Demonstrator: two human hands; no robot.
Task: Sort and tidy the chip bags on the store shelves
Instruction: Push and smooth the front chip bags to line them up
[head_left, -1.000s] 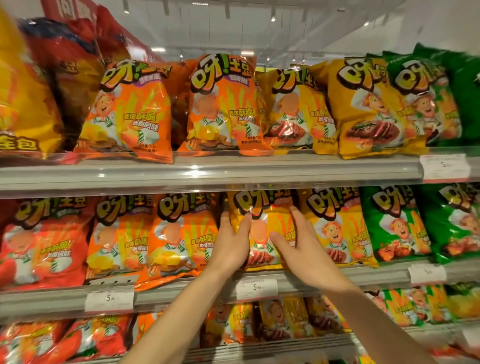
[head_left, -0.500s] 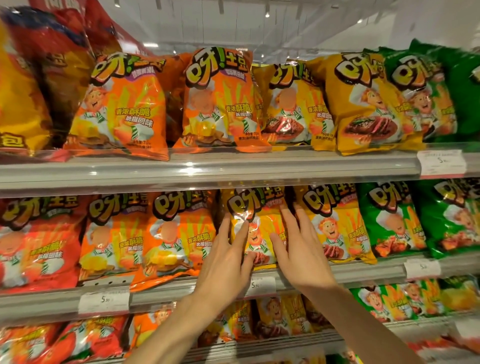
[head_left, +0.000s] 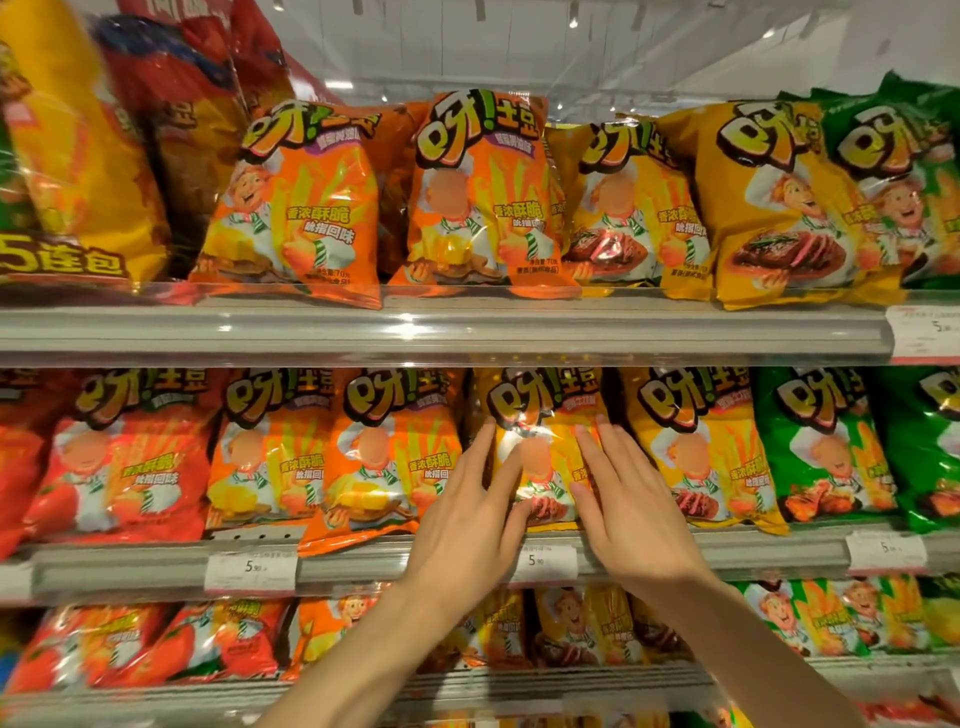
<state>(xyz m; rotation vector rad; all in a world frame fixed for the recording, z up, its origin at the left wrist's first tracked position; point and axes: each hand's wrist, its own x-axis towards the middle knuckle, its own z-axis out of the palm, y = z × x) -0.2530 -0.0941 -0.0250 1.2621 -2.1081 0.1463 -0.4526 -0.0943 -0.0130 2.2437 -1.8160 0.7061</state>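
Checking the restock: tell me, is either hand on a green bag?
No: the left hand and right hand both lie flat on a yellow bag; the green bags sit untouched farther right.

Middle shelf (head_left: 415, 564): 2 hands lie on the steak bag (head_left: 545, 415).

Two bare forearms, left hand (head_left: 462, 525) and right hand (head_left: 631, 514) seemingly ringless, no sleeves.
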